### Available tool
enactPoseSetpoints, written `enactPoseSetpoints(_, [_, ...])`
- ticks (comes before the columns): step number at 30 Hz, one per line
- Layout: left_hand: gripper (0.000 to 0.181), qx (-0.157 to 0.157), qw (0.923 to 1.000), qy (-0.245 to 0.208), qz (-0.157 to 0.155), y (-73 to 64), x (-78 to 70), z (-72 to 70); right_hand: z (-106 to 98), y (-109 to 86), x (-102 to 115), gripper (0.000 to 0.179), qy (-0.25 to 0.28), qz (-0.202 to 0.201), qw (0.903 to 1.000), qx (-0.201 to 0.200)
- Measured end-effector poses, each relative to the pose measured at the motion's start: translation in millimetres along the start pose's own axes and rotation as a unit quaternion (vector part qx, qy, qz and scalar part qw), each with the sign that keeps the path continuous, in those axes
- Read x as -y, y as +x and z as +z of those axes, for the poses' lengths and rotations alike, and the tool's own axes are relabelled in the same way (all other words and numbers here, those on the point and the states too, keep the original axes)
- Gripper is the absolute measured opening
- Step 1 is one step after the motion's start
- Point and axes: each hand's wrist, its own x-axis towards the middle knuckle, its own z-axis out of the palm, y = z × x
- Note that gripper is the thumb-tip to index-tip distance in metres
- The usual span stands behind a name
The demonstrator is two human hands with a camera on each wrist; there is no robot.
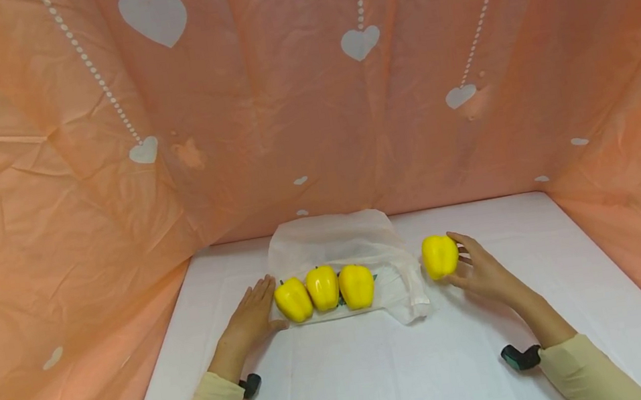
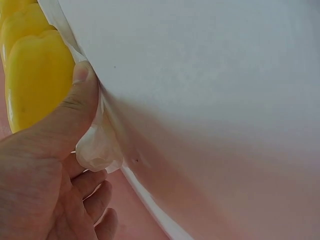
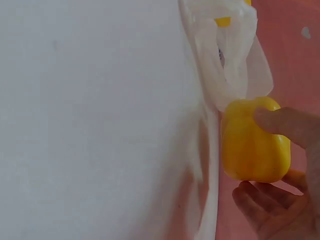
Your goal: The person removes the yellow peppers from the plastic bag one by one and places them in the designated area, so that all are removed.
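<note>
Three yellow bell peppers [image 1: 323, 288] sit in a row on a thin white plastic bag [image 1: 326, 240], which lies spread on the table. My left hand [image 1: 253, 313] rests at the bag's left end, fingers extended, next to the leftmost pepper [image 1: 293, 300]. In the left wrist view its thumb [image 2: 80, 95] touches the bag's edge, and the other fingers are loosely bent behind. To the right of the bag, my right hand [image 1: 482, 273] grips a fourth yellow pepper [image 3: 255, 142] between thumb and fingers. That pepper is apart from the row.
A white cloth covers the table [image 1: 350, 378]. An orange curtain [image 1: 311, 127] with white hearts stands behind and at both sides. The bag's crumpled handle end [image 1: 412, 296] lies toward the right hand.
</note>
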Motion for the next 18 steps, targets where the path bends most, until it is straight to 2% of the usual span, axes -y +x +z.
enactPoseSetpoints(18, [0.100, 0.003, 1.0000, 0.005, -0.001, 0.5, -1.6, -1.5, 5.6, 16.4, -11.9, 0.092, -0.005, 0.049, 0.9982, 0.034])
